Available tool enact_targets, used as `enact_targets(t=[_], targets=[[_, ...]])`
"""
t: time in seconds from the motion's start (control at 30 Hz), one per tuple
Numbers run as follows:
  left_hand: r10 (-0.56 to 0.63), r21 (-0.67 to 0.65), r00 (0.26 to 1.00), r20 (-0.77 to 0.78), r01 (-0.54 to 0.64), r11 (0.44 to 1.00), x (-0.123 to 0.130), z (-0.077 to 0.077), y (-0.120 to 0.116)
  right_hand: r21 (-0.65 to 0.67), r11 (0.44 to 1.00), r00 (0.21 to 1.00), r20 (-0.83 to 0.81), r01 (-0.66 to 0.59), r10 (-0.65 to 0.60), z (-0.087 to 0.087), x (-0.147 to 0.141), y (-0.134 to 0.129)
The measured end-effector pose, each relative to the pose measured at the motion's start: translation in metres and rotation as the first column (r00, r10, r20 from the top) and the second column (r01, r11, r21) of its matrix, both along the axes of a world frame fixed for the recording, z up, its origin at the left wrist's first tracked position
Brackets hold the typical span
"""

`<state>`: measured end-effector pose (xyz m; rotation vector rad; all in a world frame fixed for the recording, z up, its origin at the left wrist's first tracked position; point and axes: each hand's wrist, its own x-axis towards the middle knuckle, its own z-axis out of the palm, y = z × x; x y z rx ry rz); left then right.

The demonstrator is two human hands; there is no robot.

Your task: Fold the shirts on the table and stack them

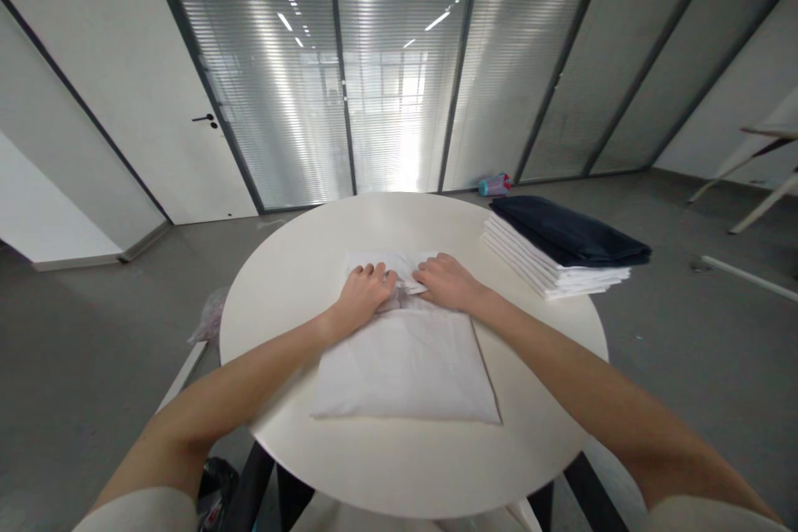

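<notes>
A folded white shirt (408, 366) lies flat on the round white table (430, 470), its straight lower edge towards me. Both hands are at its far end, around what looks like the collar. My left hand (365, 295) has its fingers curled on the cloth at the left of this part. Opposite it, my right hand (447, 281) pinches the cloth on the right side. Between the hands the fabric is bunched and slightly raised. My fingers hide some of the collar area.
At the table's right edge stands a stack of folded white cloths (549, 266), with a folded dark navy cloth (567, 229) on top. A blue and pink package (495, 184) lies on the floor by the glass wall. A clear plastic bag (210, 316) is left of the table.
</notes>
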<state>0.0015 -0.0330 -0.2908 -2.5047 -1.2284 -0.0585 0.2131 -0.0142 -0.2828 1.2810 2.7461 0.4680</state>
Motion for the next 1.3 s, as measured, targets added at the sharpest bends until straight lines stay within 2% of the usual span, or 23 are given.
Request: enact_targets(t=[0.17,0.37,0.47,0.6,0.67,0.77,0.87,0.93,1.07,1.13,1.2,1.27,1.3], targets=[[0.034,0.013,0.999,0.001,-0.034,0.999,0.002,0.003,-0.003,0.016,1.000,1.000,-0.031,0.003,-0.003,0.007,0.003,-0.001],[-0.054,-0.041,0.998,0.018,0.054,0.998,0.001,-0.005,0.002,-0.154,0.986,0.997,-0.059,-0.055,0.047,0.007,0.010,-0.002],[-0.060,-0.073,0.988,0.143,0.071,0.995,-0.008,-0.002,0.012,-0.214,0.977,0.983,-0.182,-0.016,-0.023,0.006,0.012,0.002],[0.031,-0.164,0.948,0.317,0.022,0.986,-0.018,-0.002,0.031,-0.093,0.995,0.887,-0.455,0.041,-0.080,-0.005,0.006,0.013],[0.014,-0.148,0.924,0.382,0.046,0.988,-0.020,-0.008,0.040,-0.076,0.997,0.854,-0.517,0.030,-0.065,-0.016,0.003,0.019],[-0.053,-0.144,0.918,0.393,0.118,0.982,-0.022,-0.023,0.048,-0.177,0.984,0.884,-0.454,0.033,-0.111,-0.034,0.001,0.024],[-0.016,-0.299,0.953,0.304,0.112,0.948,-0.025,-0.036,0.050,-0.291,0.954,0.915,-0.360,0.077,-0.183,-0.047,0.003,0.028],[0.005,-0.367,0.964,0.264,0.096,0.925,-0.027,-0.042,0.050,-0.320,0.944,0.919,-0.341,0.084,-0.197,-0.051,0.003,0.029],[0.003,-0.384,0.957,0.289,0.113,0.916,-0.029,-0.045,0.050,-0.326,0.943,0.918,-0.347,0.073,-0.191,-0.053,0.004,0.030],[-0.007,-0.375,0.934,0.356,0.150,0.915,-0.029,-0.047,0.052,-0.321,0.946,0.908,-0.378,0.051,-0.178,-0.053,0.005,0.030],[0.011,-0.348,0.882,0.472,0.175,0.921,-0.032,-0.048,0.057,-0.307,0.951,0.891,-0.425,0.027,-0.163,-0.052,0.010,0.032],[0.091,-0.322,0.810,0.579,0.125,0.939,-0.036,-0.049,0.066,-0.270,0.961,0.865,-0.466,0.063,-0.188,-0.050,0.019,0.036],[0.146,-0.311,0.773,0.617,0.069,0.948,-0.039,-0.048,0.071,-0.246,0.961,0.848,-0.477,0.125,-0.233,-0.049,0.024,0.039]])
